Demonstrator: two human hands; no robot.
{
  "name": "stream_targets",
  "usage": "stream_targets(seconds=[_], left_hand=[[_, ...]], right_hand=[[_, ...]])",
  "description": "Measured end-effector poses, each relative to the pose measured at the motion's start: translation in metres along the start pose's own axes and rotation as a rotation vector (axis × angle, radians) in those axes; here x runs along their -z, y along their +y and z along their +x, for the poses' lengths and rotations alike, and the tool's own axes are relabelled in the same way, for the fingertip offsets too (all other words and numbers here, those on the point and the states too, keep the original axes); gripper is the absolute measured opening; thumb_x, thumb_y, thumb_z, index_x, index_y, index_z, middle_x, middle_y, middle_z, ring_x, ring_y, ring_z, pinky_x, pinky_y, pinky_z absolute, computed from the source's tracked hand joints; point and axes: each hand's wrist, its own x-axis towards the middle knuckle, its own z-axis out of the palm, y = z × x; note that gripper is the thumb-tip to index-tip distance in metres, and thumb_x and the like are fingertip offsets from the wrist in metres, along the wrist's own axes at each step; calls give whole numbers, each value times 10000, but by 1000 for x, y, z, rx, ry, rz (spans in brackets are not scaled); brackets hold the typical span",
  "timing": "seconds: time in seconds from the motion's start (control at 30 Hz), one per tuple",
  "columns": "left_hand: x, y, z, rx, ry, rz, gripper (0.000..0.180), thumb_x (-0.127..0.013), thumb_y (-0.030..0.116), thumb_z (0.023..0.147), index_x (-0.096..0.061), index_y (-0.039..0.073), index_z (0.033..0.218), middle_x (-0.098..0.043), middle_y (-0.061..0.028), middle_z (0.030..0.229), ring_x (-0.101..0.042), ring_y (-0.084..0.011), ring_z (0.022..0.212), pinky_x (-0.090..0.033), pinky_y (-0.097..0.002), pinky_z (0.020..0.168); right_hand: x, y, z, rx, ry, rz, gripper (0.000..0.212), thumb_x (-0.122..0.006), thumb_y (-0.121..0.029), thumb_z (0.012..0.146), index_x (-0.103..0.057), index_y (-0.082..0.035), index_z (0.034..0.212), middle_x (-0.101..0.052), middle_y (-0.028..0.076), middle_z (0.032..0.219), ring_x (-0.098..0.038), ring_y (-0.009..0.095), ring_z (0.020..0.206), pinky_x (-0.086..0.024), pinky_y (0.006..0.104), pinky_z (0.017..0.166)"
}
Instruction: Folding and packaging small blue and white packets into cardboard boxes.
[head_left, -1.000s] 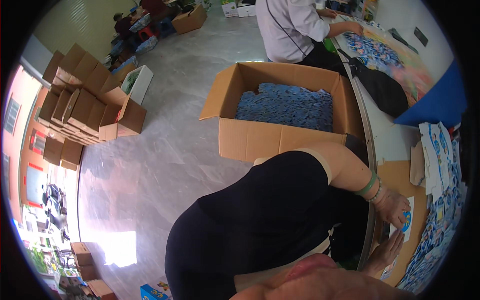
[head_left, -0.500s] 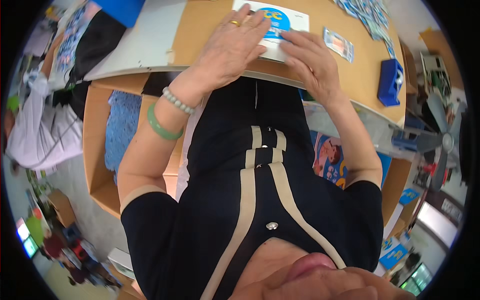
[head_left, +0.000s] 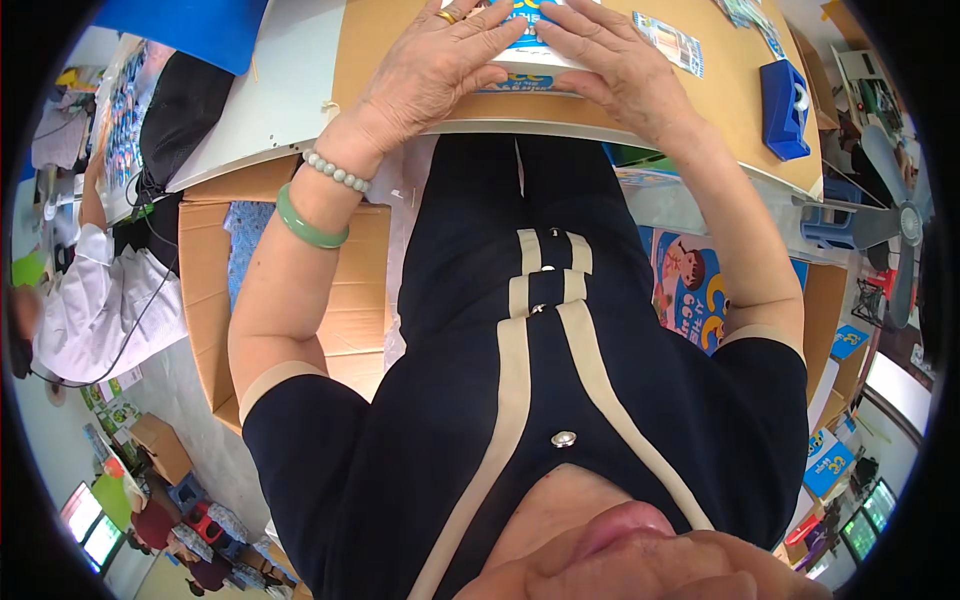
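A small white-and-blue printed box (head_left: pixel 528 80) lies on the tan tabletop close to its near edge. Across its upper face rest the outstretched fingers of my left hand (head_left: pixel 430 68), which wears a ring. My right hand (head_left: pixel 632 78) lies on the right part of the same face, fingers spread. Both thumbs point inward along the box's near side. The far part of the box is cut off by the picture's edge. Just beyond my right fingers lies a flat printed packet (head_left: pixel 670 45).
A blue tape dispenser (head_left: pixel 785 110) stands at the table's right, below several loose packets (head_left: pixel 752 20). Under the left edge is an open cardboard carton (head_left: pixel 350 300). A blue bin (head_left: pixel 215 35) sits far left, near another person's pale garment (head_left: pixel 110 305). A fan (head_left: pixel 905 222) is at right.
The printed side of the box now faces me, where mostly its top showed before. My thumbs have come to that near side. The view has shifted slightly, with the table higher in the picture.
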Motion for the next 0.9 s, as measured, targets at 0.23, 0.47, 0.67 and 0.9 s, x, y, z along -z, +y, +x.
stream_targets(seconds=[0.23, 0.47, 0.67, 0.9], left_hand=[[24, 23, 14, 249, -307, 203, 444, -640, 321, 891, -609, 185, 1313, -611, -27, 1322, -466, -272, 1342, -364, -435, 1116], [42, 23, 30, 346, -356, 40, 348, -635, 259, 908, -663, 176, 1244, -660, -40, 1246, -463, -271, 1347, -409, -407, 1090], [34, 33, 24, 376, -294, 4, 355, -633, 216, 917, -641, 156, 1268, -630, -51, 1294, -465, -287, 1341, -424, -398, 1078], [38, 25, 8, 149, -186, 197, 407, -698, 184, 831, -584, 95, 1212, -617, -152, 1213, -545, -365, 1198, -472, -427, 978]], right_hand=[[-12, 3, -7, -58, 71, -15, 377, -651, -254, 911, -641, -134, 1267, -591, 66, 1347, -473, 290, 1325, -412, 392, 1094], [-5, 10, -2, -185, 28, 107, 375, -618, -390, 919, -666, -195, 1236, -606, 6, 1329, -461, 215, 1337, -423, 371, 1084], [-9, 4, -9, -176, 8, 48, 425, -601, -305, 939, -584, -183, 1346, -540, 7, 1412, -407, 243, 1382, -369, 399, 1132], [-6, -15, 3, -68, -36, -222, 432, -600, -235, 940, -546, -142, 1359, -499, 47, 1446, -389, 279, 1392, -288, 482, 1153]])
